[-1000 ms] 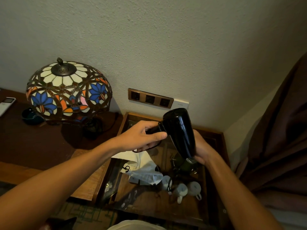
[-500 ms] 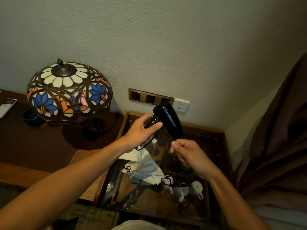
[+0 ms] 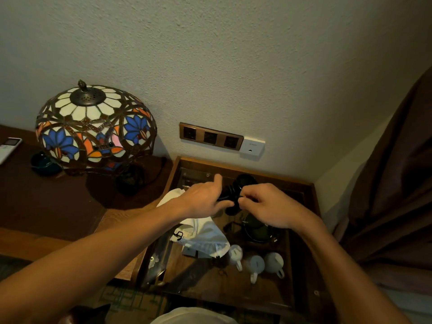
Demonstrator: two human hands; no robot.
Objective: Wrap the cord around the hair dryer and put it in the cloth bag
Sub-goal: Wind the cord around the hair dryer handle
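Above the glass surface, just beyond the white cloth bag, the left hand grips the rigid, slick-looking hair dryer while right-hand fingers pinch its limp cord, best held by the handle.

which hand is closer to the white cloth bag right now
Left. The left hand is at the hair dryer directly over the upper part of the white cloth bag. The right hand pinches the cord off to the bag's right, above the dark kettle.
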